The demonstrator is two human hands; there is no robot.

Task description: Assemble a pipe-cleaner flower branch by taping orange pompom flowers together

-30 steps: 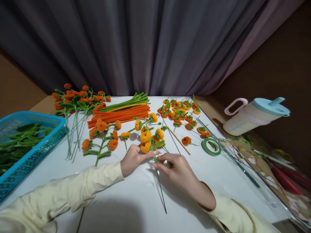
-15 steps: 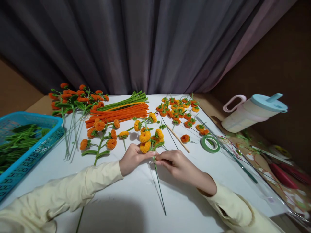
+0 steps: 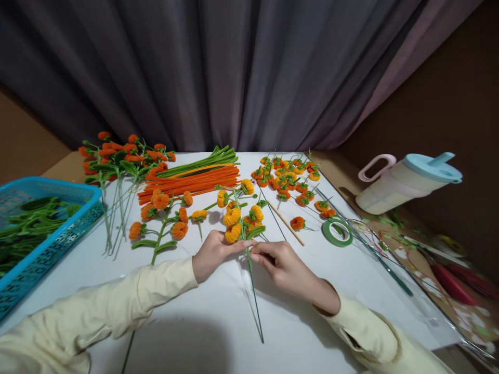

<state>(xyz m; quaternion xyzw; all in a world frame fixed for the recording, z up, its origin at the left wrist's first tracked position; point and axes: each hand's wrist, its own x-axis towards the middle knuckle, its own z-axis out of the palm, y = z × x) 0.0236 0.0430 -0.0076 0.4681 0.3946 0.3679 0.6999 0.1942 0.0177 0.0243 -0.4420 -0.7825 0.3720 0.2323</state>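
Observation:
My left hand (image 3: 215, 254) pinches the stem of a pipe-cleaner flower spray (image 3: 233, 224) with yellow-orange fuzzy heads and green leaves. Just to the right, the thumb and fingers of my right hand (image 3: 283, 267) are closed at the same stem, below the flower heads. What exactly lies between those fingertips is too small to make out. A thin dark green wire stem (image 3: 256, 306) runs down from the hands toward me. An orange flower spray (image 3: 160, 228) lies left of my left hand, and a single yellow flower (image 3: 199, 214) sits beyond it.
Orange pipe cleaners (image 3: 195, 182) and green pipe cleaners (image 3: 202, 163) lie at the back. Loose flower heads (image 3: 290, 176) and green tape (image 3: 337, 231) are on the right, near a tumbler (image 3: 405, 182) and red-handled pliers (image 3: 452, 283). A blue basket (image 3: 50, 249) of green leaves stands left.
The right hand has shifted slightly left and its grip at the stem has turned a little. The lower end of the wire stem has swung slightly left. The left hand keeps its hold.

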